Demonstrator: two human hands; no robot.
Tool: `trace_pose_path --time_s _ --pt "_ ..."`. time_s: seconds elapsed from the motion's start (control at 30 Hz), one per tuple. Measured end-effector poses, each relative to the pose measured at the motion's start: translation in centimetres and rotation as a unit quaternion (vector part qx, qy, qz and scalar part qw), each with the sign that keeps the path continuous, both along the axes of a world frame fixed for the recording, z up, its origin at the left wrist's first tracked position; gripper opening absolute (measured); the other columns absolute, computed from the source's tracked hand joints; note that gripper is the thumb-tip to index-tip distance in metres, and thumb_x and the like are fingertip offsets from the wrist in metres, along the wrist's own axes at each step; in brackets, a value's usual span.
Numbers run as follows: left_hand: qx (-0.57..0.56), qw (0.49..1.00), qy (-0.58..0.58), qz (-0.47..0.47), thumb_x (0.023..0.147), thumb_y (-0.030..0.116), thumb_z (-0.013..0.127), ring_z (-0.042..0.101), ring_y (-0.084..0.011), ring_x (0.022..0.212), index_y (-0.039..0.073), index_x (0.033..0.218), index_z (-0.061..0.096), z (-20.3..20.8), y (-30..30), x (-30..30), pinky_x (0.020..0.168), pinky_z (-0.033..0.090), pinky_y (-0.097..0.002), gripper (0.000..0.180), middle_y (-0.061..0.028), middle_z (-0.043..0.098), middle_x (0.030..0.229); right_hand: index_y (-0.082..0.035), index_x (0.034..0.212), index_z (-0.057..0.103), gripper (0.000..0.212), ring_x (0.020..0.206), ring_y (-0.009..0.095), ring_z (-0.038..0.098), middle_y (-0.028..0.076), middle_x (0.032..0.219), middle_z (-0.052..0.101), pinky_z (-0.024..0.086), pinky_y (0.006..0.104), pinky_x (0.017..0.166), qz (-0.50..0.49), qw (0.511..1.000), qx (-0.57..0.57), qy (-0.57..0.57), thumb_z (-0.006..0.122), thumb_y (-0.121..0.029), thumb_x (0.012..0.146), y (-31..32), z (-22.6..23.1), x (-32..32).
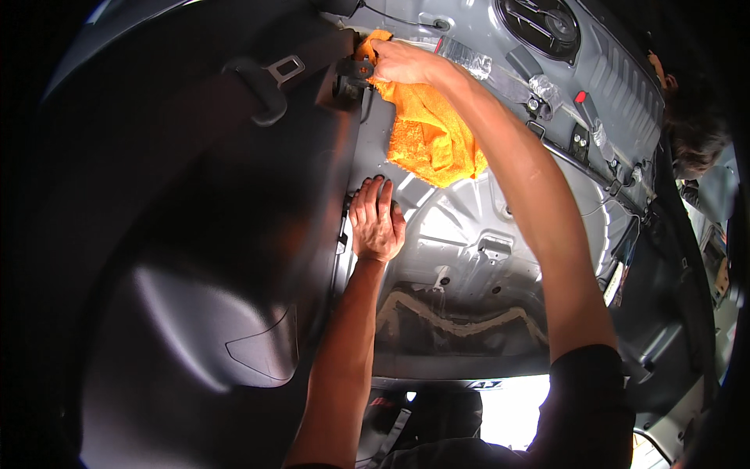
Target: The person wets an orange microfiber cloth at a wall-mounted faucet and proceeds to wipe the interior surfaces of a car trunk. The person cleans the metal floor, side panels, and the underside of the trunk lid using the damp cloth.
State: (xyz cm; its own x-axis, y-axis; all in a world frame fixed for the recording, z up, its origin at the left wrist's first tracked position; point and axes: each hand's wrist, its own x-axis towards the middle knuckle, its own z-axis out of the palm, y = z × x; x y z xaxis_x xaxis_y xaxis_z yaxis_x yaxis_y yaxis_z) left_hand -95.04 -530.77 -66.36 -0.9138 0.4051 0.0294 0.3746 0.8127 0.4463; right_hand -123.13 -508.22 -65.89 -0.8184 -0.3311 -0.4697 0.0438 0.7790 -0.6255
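Observation:
Inside a car's stripped rear floor area, my right hand [402, 62] reaches far forward and grips an orange cloth [433, 137]. The cloth hangs down from the fingers over the grey metal floor [445, 215], and a bunched end of it shows beyond the knuckles. A dark round fitting on the side trim [359, 69] sits right beside that hand. Nearer to me, my left hand [376, 219] lies flat with its fingers stretched out, on the metal edge along the black side panel [234, 227]. It holds nothing.
A seat belt tongue [286, 69] hangs on the left panel. Seat belt buckles [582, 102], some wrapped in clear plastic, stand along the floor at the right. A round black speaker [539, 25] is set in the far metal shelf. Another person's head [699, 133] shows at the far right.

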Motion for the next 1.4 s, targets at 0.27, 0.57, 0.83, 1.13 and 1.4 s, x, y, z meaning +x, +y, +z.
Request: trace_pose_path --time_s 0.27,0.57,0.83,1.13,1.4 --pt "-0.007 1.000 -0.016 0.010 0.099 0.025 0.054 0.042 -0.0340 0.147 0.012 0.155 0.043 -0.1 -0.9 0.6 0.122 0.030 -0.0509 0.059 -0.0110 0.046 0.157 -0.003 0.143 0.061 0.057 0.121 0.040 0.067 0.024 0.138 0.066 0.044 0.0399 0.113 -0.088 0.995 0.014 0.053 0.062 -0.036 0.097 2.7 2.4 6.2" --pt "0.004 1.000 -0.006 0.001 0.099 0.025 0.055 0.042 -0.0344 0.147 0.010 0.154 0.045 -0.4 0.1 -0.3 0.121 0.031 -0.0516 0.058 -0.0120 0.046 0.158 0.001 0.133 0.067 0.042 0.133 0.037 0.060 0.019 0.142 0.066 0.047 0.0442 0.113 -0.043 0.978 0.016 0.203 0.050 -0.026 0.106 0.3 -1.2 2.2" --pt "-0.003 1.000 -0.002 0.010 0.098 0.026 0.056 0.043 -0.0326 0.147 0.010 0.154 0.046 0.1 -0.4 0.1 0.124 0.030 -0.0500 0.059 -0.0099 0.048 0.157 -0.004 0.131 0.060 0.034 0.103 0.042 0.068 0.022 0.109 0.071 0.052 0.0532 0.094 -0.196 0.945 0.044 0.257 0.058 -0.026 0.106 3.7 2.7 15.4" --pt "0.008 1.000 -0.001 0.007 0.100 0.025 0.056 0.045 -0.0352 0.146 0.010 0.153 0.046 -0.1 -0.7 0.2 0.121 0.033 -0.0509 0.056 -0.0119 0.048 0.156 -0.003 0.111 0.069 0.029 0.107 0.039 0.069 0.017 0.116 0.073 0.048 0.0524 0.103 -0.125 0.939 0.171 0.269 0.053 -0.025 0.102 3.7 2.0 13.1" --pt "0.010 1.000 0.021 0.014 0.096 0.021 0.059 0.044 -0.0349 0.146 0.012 0.152 0.047 0.0 -0.4 0.1 0.121 0.032 -0.0510 0.058 -0.0107 0.049 0.154 -0.003 0.108 0.069 0.027 0.112 0.037 0.068 0.016 0.113 0.072 0.054 0.0500 0.099 -0.151 0.947 0.105 0.265 0.051 -0.021 0.099 0.7 0.4 10.5"
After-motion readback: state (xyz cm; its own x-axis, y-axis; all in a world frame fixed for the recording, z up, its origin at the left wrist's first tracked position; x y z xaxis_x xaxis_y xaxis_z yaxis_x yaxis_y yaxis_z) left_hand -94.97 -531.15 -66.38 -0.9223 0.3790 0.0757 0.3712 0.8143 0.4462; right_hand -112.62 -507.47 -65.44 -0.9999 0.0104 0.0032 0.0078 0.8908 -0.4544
